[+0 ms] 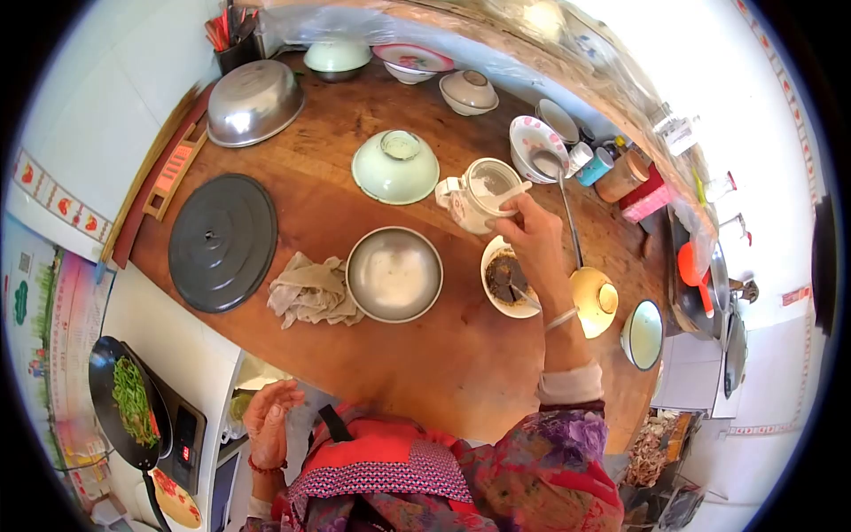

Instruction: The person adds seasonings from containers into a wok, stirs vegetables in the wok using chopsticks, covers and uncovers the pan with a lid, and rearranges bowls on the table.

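Observation:
My right hand (pixel 532 235) is closed around the handle of a small white spoon (pixel 511 196), over a pale seasoning jar (pixel 463 213) with white contents. Just below that hand stands a white bowl (pixel 490 297) holding dark brown sauce (pixel 505 273), with a spoon leaning in it. My left hand (pixel 269 424) hangs near my waist off the table's front edge, fingers loosely bent and apart, nothing visible in it. Left of the sauce bowl sits a metal bowl (pixel 394 273), beside a crumpled cloth (pixel 312 291).
An upturned green bowl (pixel 390 177), a black lid (pixel 223 244) and an upturned metal basin (pixel 255 102) occupy the wooden table (pixel 425 363). A ladle (pixel 569 217) lies across a flowered bowl. A yellow bowl (pixel 592 301) is at right; a pan of greens (pixel 111 390) is lower left.

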`<act>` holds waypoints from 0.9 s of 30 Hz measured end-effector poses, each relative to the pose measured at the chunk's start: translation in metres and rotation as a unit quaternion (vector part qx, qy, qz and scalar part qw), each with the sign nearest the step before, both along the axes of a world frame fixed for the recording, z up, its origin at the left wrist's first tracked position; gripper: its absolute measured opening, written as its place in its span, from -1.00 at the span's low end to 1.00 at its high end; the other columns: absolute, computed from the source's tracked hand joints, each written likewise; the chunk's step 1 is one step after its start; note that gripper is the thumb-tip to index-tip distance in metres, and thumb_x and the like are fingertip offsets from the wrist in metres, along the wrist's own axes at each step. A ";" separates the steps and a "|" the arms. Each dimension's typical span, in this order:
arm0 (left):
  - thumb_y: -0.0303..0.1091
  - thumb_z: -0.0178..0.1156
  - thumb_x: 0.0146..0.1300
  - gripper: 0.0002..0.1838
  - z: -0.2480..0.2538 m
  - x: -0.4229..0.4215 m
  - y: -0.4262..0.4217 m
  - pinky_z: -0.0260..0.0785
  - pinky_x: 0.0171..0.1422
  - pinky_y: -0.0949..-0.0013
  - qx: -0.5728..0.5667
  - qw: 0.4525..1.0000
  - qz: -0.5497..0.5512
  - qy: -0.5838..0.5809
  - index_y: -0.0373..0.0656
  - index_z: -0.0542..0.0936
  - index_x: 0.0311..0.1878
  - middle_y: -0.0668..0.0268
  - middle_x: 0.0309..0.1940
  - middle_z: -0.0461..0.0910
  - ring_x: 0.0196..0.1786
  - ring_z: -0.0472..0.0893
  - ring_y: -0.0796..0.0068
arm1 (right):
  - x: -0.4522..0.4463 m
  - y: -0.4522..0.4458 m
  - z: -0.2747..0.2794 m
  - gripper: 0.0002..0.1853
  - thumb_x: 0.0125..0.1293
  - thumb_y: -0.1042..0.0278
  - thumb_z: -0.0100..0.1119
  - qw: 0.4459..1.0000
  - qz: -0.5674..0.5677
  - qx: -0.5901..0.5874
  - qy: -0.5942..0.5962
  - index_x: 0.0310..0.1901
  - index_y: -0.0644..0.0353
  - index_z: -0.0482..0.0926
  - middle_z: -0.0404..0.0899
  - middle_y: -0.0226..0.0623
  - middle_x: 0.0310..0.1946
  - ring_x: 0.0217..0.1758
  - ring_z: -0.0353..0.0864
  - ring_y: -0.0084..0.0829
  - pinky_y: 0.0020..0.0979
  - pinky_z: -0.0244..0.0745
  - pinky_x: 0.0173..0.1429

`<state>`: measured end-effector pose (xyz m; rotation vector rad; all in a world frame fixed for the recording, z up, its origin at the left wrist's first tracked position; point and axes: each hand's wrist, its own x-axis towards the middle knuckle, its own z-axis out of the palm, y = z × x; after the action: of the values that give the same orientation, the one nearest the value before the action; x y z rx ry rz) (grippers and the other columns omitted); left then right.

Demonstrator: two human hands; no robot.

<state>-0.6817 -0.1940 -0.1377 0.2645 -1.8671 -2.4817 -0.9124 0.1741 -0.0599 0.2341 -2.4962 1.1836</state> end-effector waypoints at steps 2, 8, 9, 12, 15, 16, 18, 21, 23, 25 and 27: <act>-0.23 0.11 0.24 -0.54 -0.004 -0.004 0.007 0.38 0.07 0.25 -0.007 1.000 0.018 -0.013 -0.35 0.40 0.11 0.05 -0.02 0.50 -0.03 0.54 0.25 | -0.033 0.015 -0.021 -0.76 -0.03 0.37 0.32 1.000 -0.010 0.020 -0.006 -0.37 0.26 0.50 0.55 -0.17 -0.53 -0.53 0.52 -0.33 -0.35 0.37 -0.43; -0.27 0.09 0.26 -0.59 -0.023 0.006 0.011 0.40 0.02 0.27 -0.021 0.994 0.087 -0.062 -0.33 0.41 0.09 0.03 -0.06 0.53 -0.10 0.56 0.26 | -0.083 0.042 -0.058 -0.76 -0.04 0.35 0.33 0.999 -0.018 0.009 -0.027 -0.36 0.26 0.53 0.55 -0.14 -0.56 -0.54 0.52 -0.33 -0.36 0.38 -0.44; -0.26 0.10 0.26 -0.60 -0.024 0.007 0.013 0.41 0.00 0.28 -0.017 0.993 0.096 -0.068 -0.32 0.42 0.07 0.04 -0.08 0.54 -0.11 0.57 0.26 | -0.086 0.046 -0.059 -0.77 -0.04 0.36 0.33 0.999 -0.024 -0.007 -0.026 -0.36 0.25 0.54 0.56 -0.14 -0.57 -0.56 0.53 -0.36 -0.39 0.39 -0.45; -0.25 0.12 0.26 -0.61 -0.024 0.005 0.019 0.42 -0.03 0.29 -0.019 0.990 0.106 -0.094 -0.32 0.44 0.05 0.05 -0.10 0.55 -0.14 0.58 0.27 | -0.076 0.064 -0.027 -0.81 0.00 0.41 0.33 0.992 -0.078 -0.074 -0.059 -0.34 0.25 0.57 0.58 -0.27 -0.58 -0.56 0.51 -0.58 -0.54 0.39 -0.46; -0.25 0.13 0.26 -0.62 -0.029 0.006 0.024 0.43 -0.06 0.31 -0.022 0.987 0.109 -0.117 -0.32 0.45 0.03 0.05 -0.12 0.56 -0.16 0.58 0.29 | -0.074 0.119 -0.032 -0.83 0.04 0.43 0.32 0.983 -0.141 -0.114 -0.014 -0.32 0.23 0.58 0.57 -0.40 -0.58 -0.53 0.46 -0.69 -0.60 0.38 -0.45; -0.26 0.14 0.26 -0.63 -0.031 0.008 0.022 0.44 -0.07 0.32 -0.023 0.986 0.108 -0.123 -0.32 0.45 0.03 0.05 -0.12 0.56 -0.17 0.59 0.29 | -0.073 0.141 -0.037 -0.82 0.04 0.42 0.32 0.980 -0.158 -0.117 0.002 -0.31 0.24 0.57 0.57 -0.39 -0.57 -0.53 0.46 -0.68 -0.59 0.38 -0.45; -0.26 0.13 0.26 -0.64 -0.038 0.011 0.021 0.44 -0.09 0.33 -0.027 0.985 0.105 -0.136 -0.31 0.45 0.02 0.05 -0.13 0.56 -0.18 0.59 0.29 | -0.068 0.177 -0.044 -0.81 0.04 0.42 0.32 0.977 -0.177 -0.120 0.017 -0.31 0.26 0.57 0.57 -0.38 -0.57 -0.54 0.46 -0.68 -0.58 0.39 -0.45; -0.27 0.12 0.27 -0.65 -0.049 0.017 0.018 0.45 -0.11 0.35 -0.037 0.980 0.102 -0.166 -0.31 0.45 0.02 0.06 -0.14 0.57 -0.19 0.59 0.30 | -0.064 0.218 -0.054 -0.76 0.02 0.35 0.33 0.954 -0.298 -0.033 -0.016 -0.31 0.29 0.56 0.58 -0.32 -0.57 -0.54 0.50 -0.61 -0.53 0.42 -0.44; -0.27 0.12 0.27 -0.66 -0.055 0.020 0.014 0.45 -0.12 0.36 -0.047 0.976 0.105 -0.182 -0.30 0.45 0.01 0.06 -0.15 0.57 -0.19 0.60 0.30 | -0.068 0.240 -0.076 -0.72 0.01 0.28 0.33 0.933 -0.355 0.029 -0.047 -0.32 0.31 0.56 0.59 -0.23 -0.55 -0.55 0.56 -0.49 -0.45 0.45 -0.44; -0.28 0.11 0.28 -0.67 -0.060 0.022 0.013 0.46 -0.14 0.36 -0.059 0.974 0.106 -0.193 -0.31 0.45 0.00 0.07 -0.16 0.58 -0.22 0.60 0.32 | -0.074 0.250 -0.090 -0.69 -0.01 0.24 0.33 0.931 -0.358 0.020 -0.073 -0.32 0.30 0.56 0.59 -0.15 -0.53 -0.55 0.58 -0.39 -0.41 0.47 -0.43; -0.29 0.10 0.27 -0.68 -0.064 0.023 0.012 0.46 -0.14 0.36 -0.068 0.969 0.119 -0.205 -0.32 0.46 -0.02 0.07 -0.16 0.57 -0.24 0.61 0.32 | -0.079 0.256 -0.106 -0.70 0.00 0.26 0.33 0.920 -0.380 0.006 -0.093 -0.29 0.29 0.58 0.59 -0.14 -0.50 -0.54 0.58 -0.37 -0.39 0.47 -0.44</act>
<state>-0.6586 -0.1822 -0.2019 1.0005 -1.9837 -2.2501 -0.9918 0.4304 -0.1664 -0.8117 -2.3631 0.8695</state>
